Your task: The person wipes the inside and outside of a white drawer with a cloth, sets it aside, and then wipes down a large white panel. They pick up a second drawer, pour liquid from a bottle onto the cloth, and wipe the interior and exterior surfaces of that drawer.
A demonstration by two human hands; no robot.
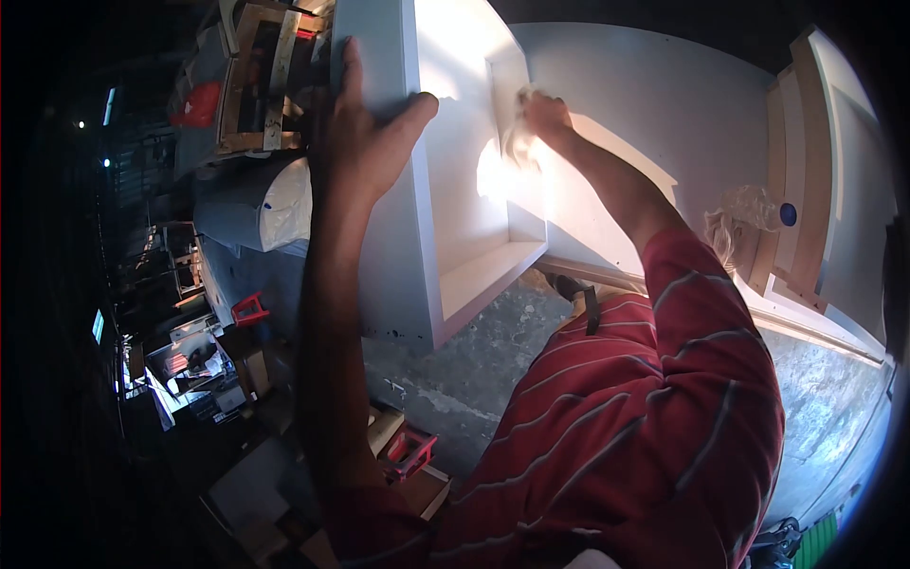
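A white panelled door (408,237) lies across a white work surface (654,104), its recessed panel lit by sun. My left hand (365,133) grips the door's outer edge, thumb over the frame. My right hand (540,114) presses a pale crumpled cloth (519,142) against the inner corner of the recessed panel. Both arms reach out from red striped sleeves.
Another white framed piece with bare wood edges (806,190) leans at the right, with a wad of pale fibre (739,213) and a blue cap (788,214) beside it. Concrete floor (474,370) lies below. Wooden frames (261,76), red stools (248,308) and clutter fill the dark left side.
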